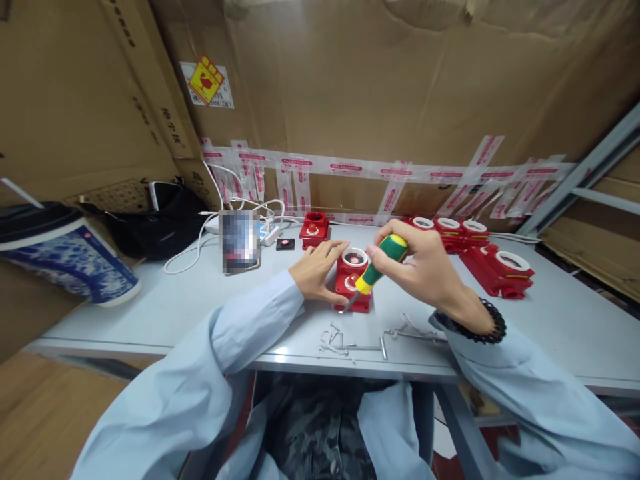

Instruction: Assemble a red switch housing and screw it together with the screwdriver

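Observation:
In the head view, my right hand (pixel 420 263) grips a screwdriver (pixel 384 259) with a green and yellow handle. Its shaft slants down to the left, and the tip is at the near left corner of a red housing (pixel 363 303). That housing has a white ring at its far end and a red dome nearer me. My left hand (pixel 317 272) holds the housing by its left side, fingers towards the far end and thumb at the near corner. Loose screws (pixel 336 330) and a T-shaped metal rod (pixel 383 347) lie just in front, near the table's edge.
Several more red housings (pixel 500 270) stand at the right, and another red unit (pixel 314 230) at the back. A phone (pixel 240 241), white cables, a power strip (pixel 270 233) and a black bag (pixel 145 227) occupy the left, beside a large cup (pixel 70 257). Cardboard (pixel 350 100) walls the back.

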Available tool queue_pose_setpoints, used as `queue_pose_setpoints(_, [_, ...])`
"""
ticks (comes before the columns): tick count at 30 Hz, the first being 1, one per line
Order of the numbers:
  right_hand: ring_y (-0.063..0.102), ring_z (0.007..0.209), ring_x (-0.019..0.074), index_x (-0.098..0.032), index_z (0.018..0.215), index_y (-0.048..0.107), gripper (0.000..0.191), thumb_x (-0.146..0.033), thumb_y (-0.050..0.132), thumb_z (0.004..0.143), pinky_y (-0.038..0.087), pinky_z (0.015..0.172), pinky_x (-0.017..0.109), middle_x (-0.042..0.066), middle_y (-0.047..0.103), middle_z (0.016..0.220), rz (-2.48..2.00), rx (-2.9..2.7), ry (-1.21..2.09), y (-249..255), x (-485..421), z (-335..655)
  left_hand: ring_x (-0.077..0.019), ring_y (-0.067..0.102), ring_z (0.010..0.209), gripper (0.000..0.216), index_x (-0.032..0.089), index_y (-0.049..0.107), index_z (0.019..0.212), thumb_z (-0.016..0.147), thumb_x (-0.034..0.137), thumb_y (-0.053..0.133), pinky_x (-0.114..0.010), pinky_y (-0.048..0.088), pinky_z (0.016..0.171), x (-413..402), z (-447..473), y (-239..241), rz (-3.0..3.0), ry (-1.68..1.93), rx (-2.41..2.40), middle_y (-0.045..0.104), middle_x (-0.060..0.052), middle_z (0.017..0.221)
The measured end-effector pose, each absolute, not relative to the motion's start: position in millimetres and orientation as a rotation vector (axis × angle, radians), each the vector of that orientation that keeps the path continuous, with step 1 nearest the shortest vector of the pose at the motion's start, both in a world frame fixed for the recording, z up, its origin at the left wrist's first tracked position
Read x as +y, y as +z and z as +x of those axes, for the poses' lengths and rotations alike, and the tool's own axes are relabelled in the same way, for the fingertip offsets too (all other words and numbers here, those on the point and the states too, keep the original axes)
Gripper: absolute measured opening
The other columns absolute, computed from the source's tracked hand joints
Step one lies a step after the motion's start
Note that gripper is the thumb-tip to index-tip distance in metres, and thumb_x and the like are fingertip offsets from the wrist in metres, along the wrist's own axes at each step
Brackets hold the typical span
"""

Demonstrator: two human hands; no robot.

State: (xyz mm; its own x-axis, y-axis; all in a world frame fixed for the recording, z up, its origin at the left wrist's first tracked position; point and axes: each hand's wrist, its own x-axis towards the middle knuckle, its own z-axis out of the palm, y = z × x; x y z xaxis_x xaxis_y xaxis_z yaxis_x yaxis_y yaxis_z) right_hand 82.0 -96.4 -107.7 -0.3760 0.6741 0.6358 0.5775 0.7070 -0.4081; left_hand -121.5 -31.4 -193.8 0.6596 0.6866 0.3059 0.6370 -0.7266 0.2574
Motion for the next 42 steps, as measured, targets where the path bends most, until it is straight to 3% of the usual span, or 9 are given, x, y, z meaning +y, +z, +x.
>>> queue_pose_setpoints(4, [0.04,0.047,0.009,-0.021,0.073,0.053,0.014,-0.031,0.06,0.081,0.033,0.047,0.024,-0.005,0.049,0.054,-0.985,-1.975,0.05,-93,-97,88,-0.0373,0.036,0.131,0.116,0.021,0.013,0.148,0.06,0.064,0.073,-0.056,0.032,0.104,-27,-124,-198,2.643,0.508,1.016,0.035,-0.018,0.144])
queue_pose_setpoints(10, [0.044,0.045,0.0103,-0.023,0.073,0.051,0.016,-0.033,0.06,0.082,0.034,0.046,0.027,-0.004,0.052,0.054,-0.991,-1.908,0.081,-94,-91,88,-0.0347,0.044,0.12,0.12,0.019,0.022,0.145,0.05,0.066,0.078,-0.053,0.036,0.1,-32,-117,-200,2.659,0.617,1.042,0.047,-0.016,0.13])
queue_pose_setpoints(28, [0.041,0.045,0.0099,-0.022,0.073,0.052,0.016,-0.033,0.061,0.081,0.032,0.045,0.026,-0.004,0.05,0.052,-1.002,-1.93,0.103,-96,-90,82,-0.0349,0.043,0.119,0.119,0.015,0.019,0.145,0.054,0.07,0.073,-0.053,0.037,0.099,-34,-116,-197,2.678,0.526,1.02,0.044,-0.017,0.13])
queue_pose_setpoints(42, [0.037,0.045,0.0072,-0.02,0.074,0.053,0.014,-0.03,0.06,0.081,0.031,0.045,0.022,-0.006,0.047,0.053,-0.99,-2.003,0.045,-102,-87,81,-0.0354,0.044,0.117,0.119,0.019,0.02,0.145,0.052,0.068,0.075,-0.054,0.038,0.098,-35,-115,-199,2.665,0.59,1.014,0.046,-0.016,0.128])
